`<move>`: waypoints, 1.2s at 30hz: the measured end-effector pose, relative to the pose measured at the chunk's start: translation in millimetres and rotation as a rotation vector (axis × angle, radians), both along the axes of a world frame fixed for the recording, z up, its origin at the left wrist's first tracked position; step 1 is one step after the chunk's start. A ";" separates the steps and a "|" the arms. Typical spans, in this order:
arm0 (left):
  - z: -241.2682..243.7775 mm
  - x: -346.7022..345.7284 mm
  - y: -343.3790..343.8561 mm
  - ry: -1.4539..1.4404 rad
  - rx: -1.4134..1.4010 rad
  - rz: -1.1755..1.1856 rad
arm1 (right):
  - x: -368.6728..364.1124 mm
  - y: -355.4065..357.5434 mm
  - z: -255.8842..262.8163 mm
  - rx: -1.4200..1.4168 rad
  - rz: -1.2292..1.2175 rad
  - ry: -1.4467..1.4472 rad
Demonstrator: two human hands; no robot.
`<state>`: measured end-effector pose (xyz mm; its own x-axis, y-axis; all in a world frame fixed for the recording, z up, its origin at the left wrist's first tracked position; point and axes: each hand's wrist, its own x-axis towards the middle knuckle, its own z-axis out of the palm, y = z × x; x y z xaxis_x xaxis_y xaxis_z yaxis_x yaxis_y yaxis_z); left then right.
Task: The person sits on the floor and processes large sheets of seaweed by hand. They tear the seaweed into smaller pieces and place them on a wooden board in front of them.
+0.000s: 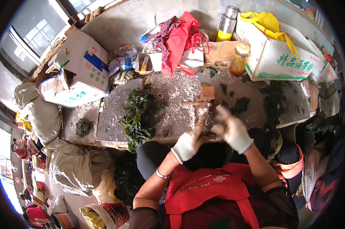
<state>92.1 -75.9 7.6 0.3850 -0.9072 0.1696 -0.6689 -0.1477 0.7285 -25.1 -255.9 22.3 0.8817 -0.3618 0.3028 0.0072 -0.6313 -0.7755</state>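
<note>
My left hand (190, 140), in a white fingerless-style glove, hovers at the table's near edge with its index finger extended. Beside it on the right, my right hand (231, 128) wears a similar glove; its fingers are blurred, and whether it holds something thin cannot be told. Just beyond the hands, a wooden block (207, 92) and a small rod (193, 103) lie on the grey tabletop (172, 120), which is strewn with white grains. Dark green kelp (136, 123) lies heaped left of my hands and hangs over the edge. More kelp (241, 104) lies to the right.
Along the back stand a carton (83, 68), a red cloth (179, 43), a steel flask (227, 23), a jar with a yellowish lid (239, 61) and a white box (287, 58). Sacks (75, 166) and a bucket (103, 216) are at the left. Another person sits close by at the right.
</note>
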 end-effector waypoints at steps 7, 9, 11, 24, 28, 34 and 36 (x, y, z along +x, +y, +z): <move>13.8 -1.0 1.3 -0.170 0.276 0.060 | -9.6 5.9 -2.9 0.059 0.214 0.139; -3.9 20.7 -1.2 -0.189 0.077 0.019 | -3.0 -4.3 -9.1 0.021 0.161 0.017; -9.5 32.2 -13.7 -0.080 0.011 0.096 | 13.7 -15.7 -12.1 -0.116 0.110 -0.033; -43.3 37.4 -25.2 0.260 -0.166 0.473 | 21.3 -26.8 -59.9 -0.218 -0.257 0.009; -7.5 -6.1 0.5 0.461 -0.065 0.161 | -24.9 13.9 -10.9 -0.161 0.065 0.058; 14.8 -26.4 21.9 0.414 0.153 -0.138 | -34.7 12.4 23.2 -0.125 -0.040 -0.203; -0.7 -13.8 45.2 0.486 0.102 -0.225 | -48.8 -4.3 23.0 -0.101 -0.121 -0.110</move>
